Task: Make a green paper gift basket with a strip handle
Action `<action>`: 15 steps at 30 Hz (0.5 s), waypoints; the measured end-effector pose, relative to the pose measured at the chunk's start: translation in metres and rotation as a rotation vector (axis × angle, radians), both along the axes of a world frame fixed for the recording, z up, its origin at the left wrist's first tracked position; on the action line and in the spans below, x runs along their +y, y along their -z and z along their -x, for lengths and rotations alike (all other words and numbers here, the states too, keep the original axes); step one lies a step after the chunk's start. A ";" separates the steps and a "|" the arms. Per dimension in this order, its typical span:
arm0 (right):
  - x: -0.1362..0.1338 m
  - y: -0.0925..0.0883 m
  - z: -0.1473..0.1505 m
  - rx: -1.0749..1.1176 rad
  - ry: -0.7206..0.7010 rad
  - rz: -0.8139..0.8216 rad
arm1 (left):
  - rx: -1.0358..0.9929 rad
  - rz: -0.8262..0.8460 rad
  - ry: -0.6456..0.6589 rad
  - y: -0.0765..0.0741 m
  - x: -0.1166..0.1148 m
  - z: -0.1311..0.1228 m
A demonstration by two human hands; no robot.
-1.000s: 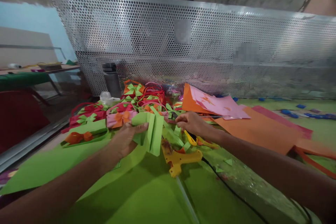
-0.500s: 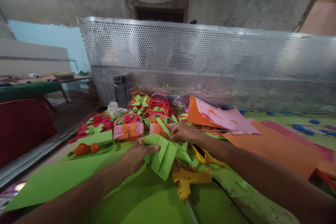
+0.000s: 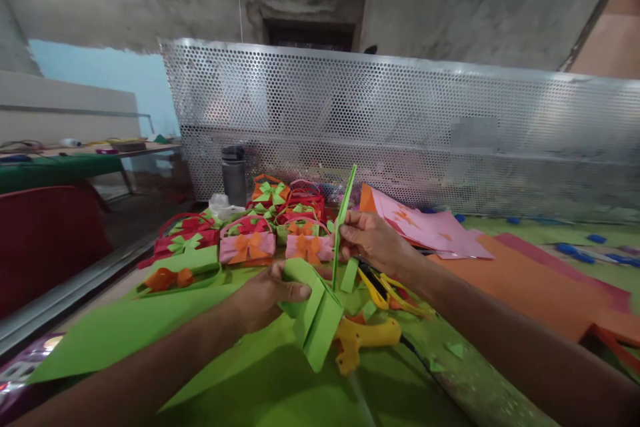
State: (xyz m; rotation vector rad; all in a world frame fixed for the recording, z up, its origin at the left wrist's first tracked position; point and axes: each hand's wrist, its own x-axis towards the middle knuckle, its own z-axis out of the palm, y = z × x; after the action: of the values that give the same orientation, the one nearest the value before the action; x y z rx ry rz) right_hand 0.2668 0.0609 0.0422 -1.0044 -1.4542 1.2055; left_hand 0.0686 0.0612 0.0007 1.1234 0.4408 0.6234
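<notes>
While a folded green paper piece [image 3: 313, 317] is gripped at frame centre by the left hand [image 3: 265, 293], a green paper strip [image 3: 343, 223] is pinched upright just above by the right hand [image 3: 373, 240].

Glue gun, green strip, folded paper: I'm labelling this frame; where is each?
Glue gun [image 3: 370, 333], head view, yellow body.
Green strip [image 3: 348, 203], head view, its upper half.
Folded paper [image 3: 320, 320], head view, front flap.

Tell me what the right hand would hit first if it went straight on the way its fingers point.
Probably the pink paper bag with the orange bow, just left of the green strip that the right hand pinches; depth is unclear.
</notes>
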 end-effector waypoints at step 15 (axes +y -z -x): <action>-0.041 0.008 -0.004 -0.045 0.000 -0.082 | 0.354 -0.300 -0.344 -0.006 -0.023 -0.006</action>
State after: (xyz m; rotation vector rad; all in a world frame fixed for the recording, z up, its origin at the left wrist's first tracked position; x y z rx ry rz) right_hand 0.2704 0.0195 0.0341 -0.9809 -1.5272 1.1204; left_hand 0.0743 0.0384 0.0063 1.4675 0.8785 0.8112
